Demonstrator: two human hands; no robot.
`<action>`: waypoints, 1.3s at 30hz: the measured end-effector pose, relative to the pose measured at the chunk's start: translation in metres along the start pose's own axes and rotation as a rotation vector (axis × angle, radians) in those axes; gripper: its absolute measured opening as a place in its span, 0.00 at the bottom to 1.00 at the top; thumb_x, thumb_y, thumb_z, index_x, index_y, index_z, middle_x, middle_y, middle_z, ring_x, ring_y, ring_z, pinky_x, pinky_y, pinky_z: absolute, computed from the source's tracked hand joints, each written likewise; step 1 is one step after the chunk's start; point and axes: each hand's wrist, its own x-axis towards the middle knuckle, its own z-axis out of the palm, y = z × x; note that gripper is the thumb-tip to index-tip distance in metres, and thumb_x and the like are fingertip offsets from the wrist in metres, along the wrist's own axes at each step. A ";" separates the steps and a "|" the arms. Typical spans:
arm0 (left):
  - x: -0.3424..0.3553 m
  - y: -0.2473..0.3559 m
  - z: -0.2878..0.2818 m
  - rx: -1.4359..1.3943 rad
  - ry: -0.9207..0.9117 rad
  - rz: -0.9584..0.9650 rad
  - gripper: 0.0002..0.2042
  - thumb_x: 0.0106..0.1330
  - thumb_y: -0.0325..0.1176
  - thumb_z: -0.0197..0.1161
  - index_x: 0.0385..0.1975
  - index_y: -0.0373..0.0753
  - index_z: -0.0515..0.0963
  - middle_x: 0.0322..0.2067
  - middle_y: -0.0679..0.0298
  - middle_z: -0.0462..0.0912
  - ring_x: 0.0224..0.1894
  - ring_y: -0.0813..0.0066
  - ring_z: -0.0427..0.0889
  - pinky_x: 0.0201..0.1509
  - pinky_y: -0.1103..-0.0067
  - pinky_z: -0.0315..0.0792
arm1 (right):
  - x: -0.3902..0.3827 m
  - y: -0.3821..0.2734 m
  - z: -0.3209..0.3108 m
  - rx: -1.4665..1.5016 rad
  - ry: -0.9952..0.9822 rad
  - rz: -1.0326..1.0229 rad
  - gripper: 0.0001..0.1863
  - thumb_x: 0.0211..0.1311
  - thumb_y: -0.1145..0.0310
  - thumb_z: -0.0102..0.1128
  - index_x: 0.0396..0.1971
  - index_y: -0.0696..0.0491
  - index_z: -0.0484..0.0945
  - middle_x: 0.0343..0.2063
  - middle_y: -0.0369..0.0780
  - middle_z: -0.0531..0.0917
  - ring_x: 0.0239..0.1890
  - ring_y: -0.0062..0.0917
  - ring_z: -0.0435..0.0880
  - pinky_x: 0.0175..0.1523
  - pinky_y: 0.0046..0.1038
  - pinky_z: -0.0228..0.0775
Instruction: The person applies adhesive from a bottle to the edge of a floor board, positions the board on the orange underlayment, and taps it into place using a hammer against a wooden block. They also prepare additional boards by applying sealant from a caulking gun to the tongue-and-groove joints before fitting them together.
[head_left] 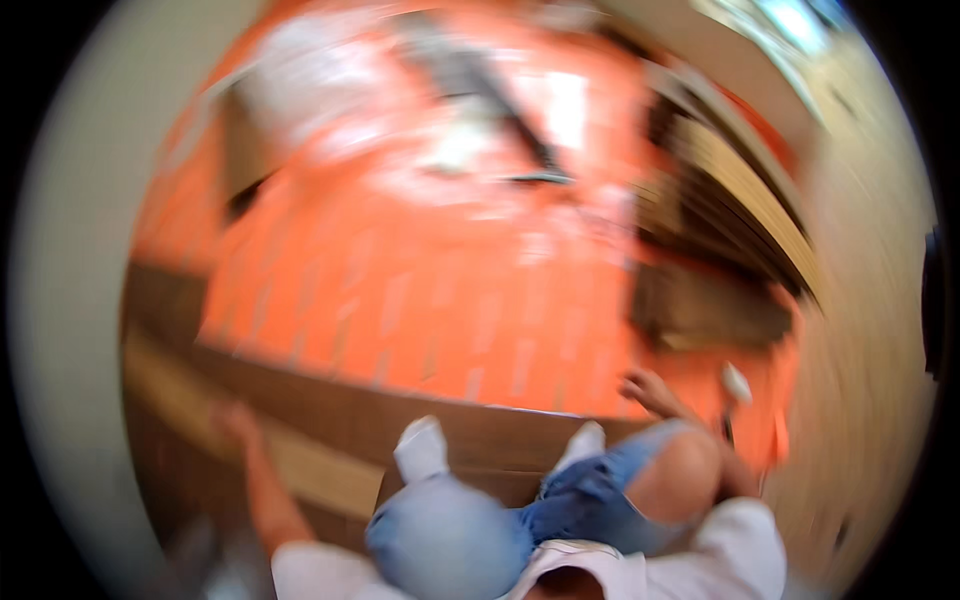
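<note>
The whole view is smeared by motion. My left hand (236,420) hangs over the brown and tan floor planks (270,375) on the left; its fingers are too blurred to read, and I see nothing held. My right hand (652,390) is beside my bent knee, near the edge where the planks meet the orange underlay (450,290). Its fingers look apart, with no object visible in them. To its right, on the underlay, lies a mallet-like tool with a white head (736,384) and a dark handle.
Stacked long planks (740,190) lie along the right side, with a dark brown board (710,305) nearer me. A long black tool (515,120) rests on the underlay ahead. Crumpled clear plastic (310,75) and a cardboard piece (243,145) are at the far left, beside a pale wall (80,250).
</note>
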 end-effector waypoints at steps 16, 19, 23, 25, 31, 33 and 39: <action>-0.002 0.017 -0.163 -0.595 0.123 0.167 0.21 0.68 0.30 0.63 0.59 0.32 0.72 0.53 0.45 0.76 0.50 0.44 0.79 0.53 0.57 0.74 | 0.133 -0.030 -0.237 1.043 0.931 -0.109 0.17 0.70 0.59 0.59 0.39 0.61 0.79 0.30 0.43 0.86 0.27 0.27 0.88 0.30 0.25 0.82; -0.011 0.066 -0.248 -0.819 0.016 0.298 0.21 0.66 0.24 0.62 0.59 0.32 0.72 0.49 0.51 0.76 0.44 0.54 0.80 0.48 0.65 0.75 | 0.188 -0.067 -0.282 1.235 1.029 -0.042 0.25 0.69 0.56 0.59 0.42 0.69 0.77 0.36 0.56 0.86 0.29 0.38 0.90 0.27 0.30 0.85; -0.028 0.120 -0.284 -0.930 -0.126 0.610 0.19 0.66 0.23 0.60 0.57 0.31 0.73 0.47 0.55 0.75 0.33 0.66 0.76 0.39 0.72 0.73 | 0.223 -0.092 -0.299 1.575 0.817 0.001 0.31 0.73 0.50 0.52 0.52 0.69 0.69 0.35 0.61 0.85 0.27 0.42 0.90 0.24 0.31 0.84; -0.041 0.155 -0.300 -0.931 -0.221 0.622 0.19 0.66 0.23 0.60 0.57 0.31 0.73 0.47 0.56 0.75 0.32 0.68 0.76 0.39 0.73 0.73 | 0.231 -0.106 -0.298 1.809 0.925 -0.027 0.24 0.73 0.58 0.53 0.58 0.61 0.65 0.35 0.59 0.83 0.25 0.48 0.89 0.22 0.35 0.85; -0.056 0.230 -0.329 -0.983 -0.432 0.909 0.13 0.68 0.28 0.62 0.50 0.34 0.79 0.42 0.56 0.84 0.36 0.70 0.82 0.41 0.74 0.77 | 0.247 -0.104 -0.276 2.174 1.201 -0.131 0.21 0.73 0.58 0.55 0.33 0.65 0.75 0.25 0.46 0.85 0.22 0.32 0.88 0.24 0.27 0.83; -0.041 0.238 -0.365 -0.959 -0.399 0.924 0.12 0.69 0.28 0.62 0.50 0.32 0.80 0.41 0.57 0.85 0.38 0.72 0.83 0.43 0.76 0.78 | 0.242 -0.140 -0.267 2.120 1.182 -0.160 0.18 0.72 0.60 0.54 0.30 0.63 0.74 0.24 0.45 0.84 0.22 0.31 0.88 0.24 0.26 0.81; -0.032 0.327 -0.478 -1.179 -0.520 1.069 0.13 0.72 0.30 0.60 0.51 0.30 0.78 0.39 0.61 0.85 0.38 0.74 0.83 0.45 0.77 0.77 | 0.220 -0.127 -0.183 1.802 1.036 -0.323 0.17 0.70 0.60 0.57 0.28 0.60 0.78 0.24 0.41 0.85 0.21 0.23 0.83 0.24 0.23 0.76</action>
